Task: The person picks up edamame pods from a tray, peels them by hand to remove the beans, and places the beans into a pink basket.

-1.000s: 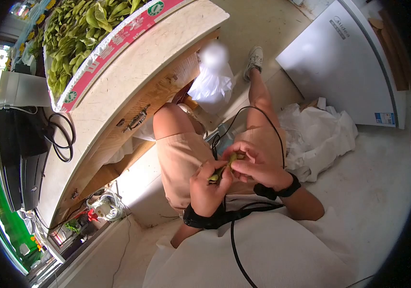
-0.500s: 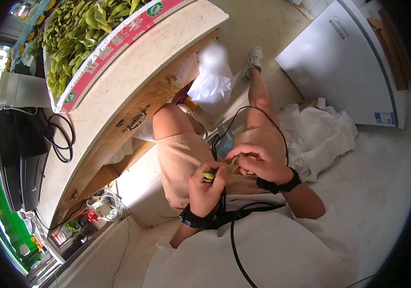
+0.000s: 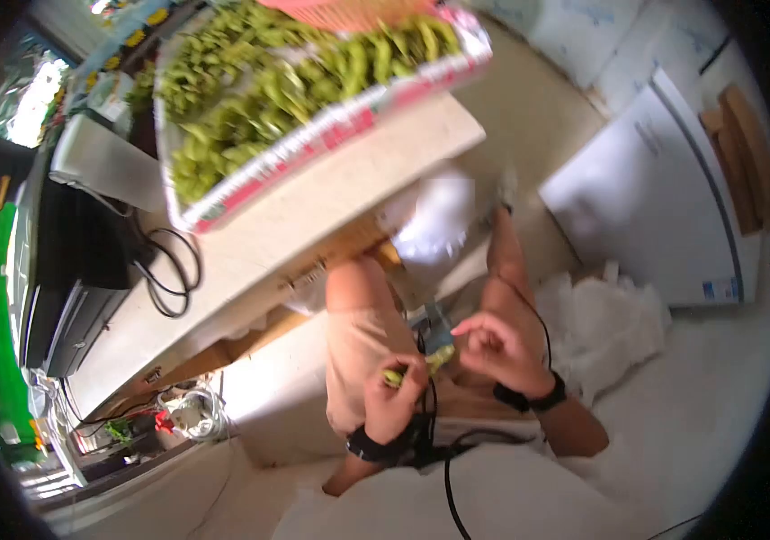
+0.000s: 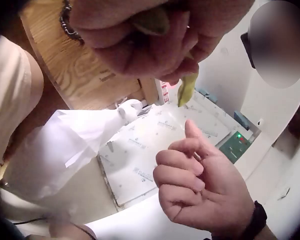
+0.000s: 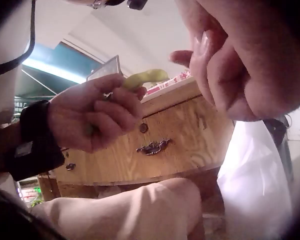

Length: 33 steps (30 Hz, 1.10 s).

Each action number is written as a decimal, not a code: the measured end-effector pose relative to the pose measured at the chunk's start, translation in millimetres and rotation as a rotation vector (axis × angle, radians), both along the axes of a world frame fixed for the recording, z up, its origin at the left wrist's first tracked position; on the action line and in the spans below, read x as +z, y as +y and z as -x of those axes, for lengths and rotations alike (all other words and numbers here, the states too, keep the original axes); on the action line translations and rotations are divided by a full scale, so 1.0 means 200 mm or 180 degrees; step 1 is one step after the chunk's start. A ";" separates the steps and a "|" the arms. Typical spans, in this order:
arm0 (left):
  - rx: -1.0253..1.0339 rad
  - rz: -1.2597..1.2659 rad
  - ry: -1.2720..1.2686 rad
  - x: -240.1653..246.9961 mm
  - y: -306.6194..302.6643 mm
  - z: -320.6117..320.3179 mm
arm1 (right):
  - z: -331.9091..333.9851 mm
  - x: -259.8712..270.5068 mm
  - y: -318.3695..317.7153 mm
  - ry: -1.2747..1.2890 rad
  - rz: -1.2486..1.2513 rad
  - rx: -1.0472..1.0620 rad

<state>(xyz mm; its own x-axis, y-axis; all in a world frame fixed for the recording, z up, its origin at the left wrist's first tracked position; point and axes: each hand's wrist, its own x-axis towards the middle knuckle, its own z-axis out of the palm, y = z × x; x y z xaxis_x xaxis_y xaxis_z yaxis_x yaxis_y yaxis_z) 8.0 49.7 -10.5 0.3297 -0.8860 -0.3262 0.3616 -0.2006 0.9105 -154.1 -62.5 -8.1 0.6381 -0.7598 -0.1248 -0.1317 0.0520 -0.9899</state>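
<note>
Between thumb and forefinger my left hand (image 3: 391, 400) pinches a green bean pod (image 5: 147, 77), whose free end sticks out toward the right hand. The end of another green pod (image 4: 152, 22) shows among its curled fingers. My right hand (image 3: 502, 351) is held a short way from the pod, its forefinger extended and the other fingers loosely bent. Nothing shows in its palm in the left wrist view. Both hands are above the lap.
A tray (image 3: 286, 160) heaped with green pods stands on the counter (image 3: 349, 180) at the upper left, a pink basket (image 3: 349, 11) over its far side. A white plastic bag (image 3: 434, 225) hangs by the drawers. Right are a white fridge (image 3: 646, 198) and crumpled white sheeting (image 3: 610, 328).
Both hands were together at the pod; the right hand has drawn away from it to the right. The head view has tilted up, showing more of the tray and the pink basket.
</note>
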 end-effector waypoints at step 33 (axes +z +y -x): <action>0.0072 0.0541 0.1886 -0.08 0.11 -0.17 | -0.74 0.72 -0.32 0.0334 0.2256 0.0598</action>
